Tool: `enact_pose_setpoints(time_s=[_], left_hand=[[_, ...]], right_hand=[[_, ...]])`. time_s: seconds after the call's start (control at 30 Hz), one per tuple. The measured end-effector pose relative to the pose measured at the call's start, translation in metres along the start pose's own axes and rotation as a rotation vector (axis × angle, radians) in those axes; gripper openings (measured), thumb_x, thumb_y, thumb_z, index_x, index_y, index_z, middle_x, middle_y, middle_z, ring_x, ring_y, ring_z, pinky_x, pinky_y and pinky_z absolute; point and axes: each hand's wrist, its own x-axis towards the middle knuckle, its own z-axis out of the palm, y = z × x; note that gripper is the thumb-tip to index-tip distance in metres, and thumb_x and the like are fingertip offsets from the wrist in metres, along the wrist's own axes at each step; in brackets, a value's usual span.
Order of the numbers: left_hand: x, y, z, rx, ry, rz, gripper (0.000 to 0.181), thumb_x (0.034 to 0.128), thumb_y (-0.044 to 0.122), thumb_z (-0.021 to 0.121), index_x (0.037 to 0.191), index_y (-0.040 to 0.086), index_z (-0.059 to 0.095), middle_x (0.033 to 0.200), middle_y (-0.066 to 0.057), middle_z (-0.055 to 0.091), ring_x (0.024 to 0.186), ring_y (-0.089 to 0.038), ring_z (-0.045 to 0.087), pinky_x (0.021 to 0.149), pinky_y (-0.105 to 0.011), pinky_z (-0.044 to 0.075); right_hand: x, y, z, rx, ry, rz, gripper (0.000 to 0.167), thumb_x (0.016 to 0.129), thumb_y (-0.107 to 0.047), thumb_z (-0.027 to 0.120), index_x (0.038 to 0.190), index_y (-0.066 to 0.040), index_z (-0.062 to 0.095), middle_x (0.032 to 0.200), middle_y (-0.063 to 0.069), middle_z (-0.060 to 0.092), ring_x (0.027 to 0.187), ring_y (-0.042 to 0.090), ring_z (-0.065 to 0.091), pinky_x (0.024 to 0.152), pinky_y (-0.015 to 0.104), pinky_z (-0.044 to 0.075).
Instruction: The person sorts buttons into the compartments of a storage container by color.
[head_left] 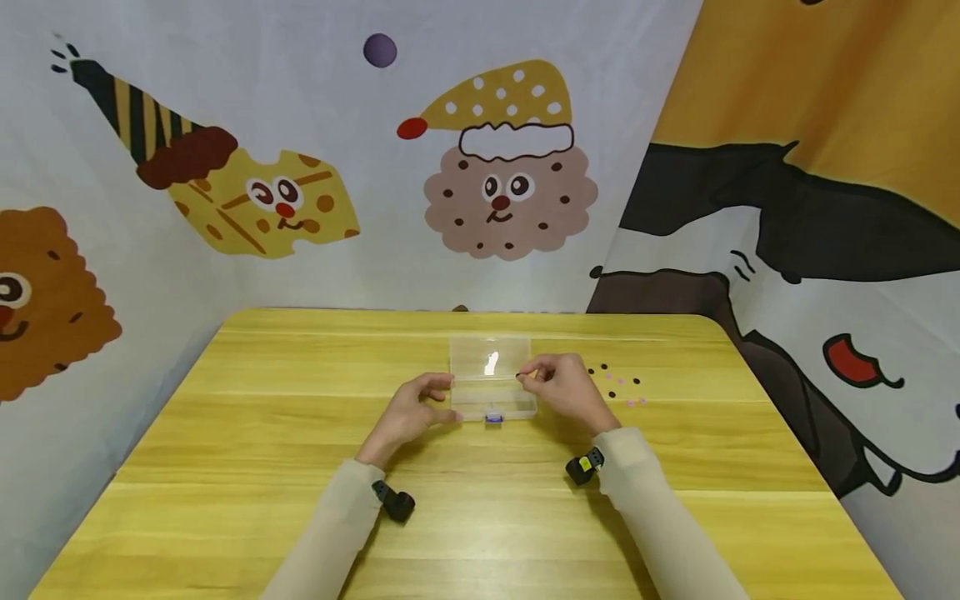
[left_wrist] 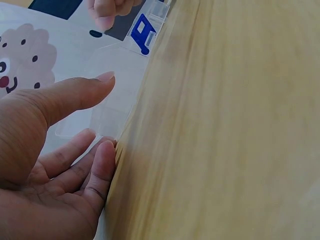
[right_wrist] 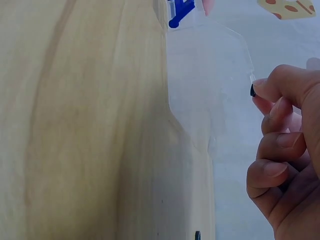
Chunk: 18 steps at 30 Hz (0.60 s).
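Observation:
A clear plastic box [head_left: 480,407] lies on the table with its lid [head_left: 480,354] raised at the back and a blue latch [head_left: 492,419] on its front. My left hand [head_left: 411,410] is at the box's left end, thumb by the front corner and fingers by the back one, spread apart. Whether they touch it firmly I cannot tell. Over the box's right side, my right hand [head_left: 564,385] pinches a small black disc [right_wrist: 253,90] between thumb and index finger, the other fingers curled. Several black discs [head_left: 612,394] and pink pieces [head_left: 631,403] lie scattered right of the box.
The wooden table [head_left: 480,517] has its far edge behind the box, against a cloth backdrop [head_left: 315,283] printed with cartoon figures. Black wrist cameras [head_left: 395,502] sit on both wrists. Bare wood lies in front of the box.

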Motion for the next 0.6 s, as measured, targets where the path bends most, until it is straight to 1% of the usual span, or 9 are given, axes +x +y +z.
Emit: enact_pose_setpoints(time_s=[0.3,0.47,0.6], left_hand=[[0.0007,-0.0012,0.0003,-0.013,-0.004,0.002,0.065,0.0816,0.017,0.088,0.141,0.015,0.06,0.139,-0.007,0.062,0.122,-0.028,0.055,0.101,-0.047,0.045],[0.0013,-0.0021,0.001,-0.004,-0.002,-0.001,0.066,0.0809,0.017,0.089,0.141,0.016,0.06,0.138,-0.005,0.062,0.121,-0.028,0.055,0.101,-0.046,0.046],[0.0021,-0.0019,0.0012,-0.001,0.001,-0.002,0.067,0.0804,0.017,0.089,0.141,0.016,0.06,0.138,-0.005,0.062,0.121,-0.027,0.055,0.101,-0.045,0.045]], right_hand=[[0.0038,-0.0016,0.006,-0.032,0.008,-0.013,0.008,0.094,-0.02,0.075,0.094,-0.013,0.079,0.066,0.001,0.064,0.051,0.012,0.045,0.045,0.021,0.034],[0.0047,-0.0024,0.0052,-0.057,0.002,-0.009,0.008,0.094,-0.022,0.075,0.095,-0.014,0.078,0.067,0.0,0.064,0.053,0.012,0.047,0.047,0.022,0.036],[0.0033,-0.0026,0.0019,-0.079,-0.006,-0.012,0.012,0.095,-0.025,0.074,0.099,-0.014,0.078,0.068,0.0,0.064,0.054,0.013,0.048,0.049,0.023,0.038]])
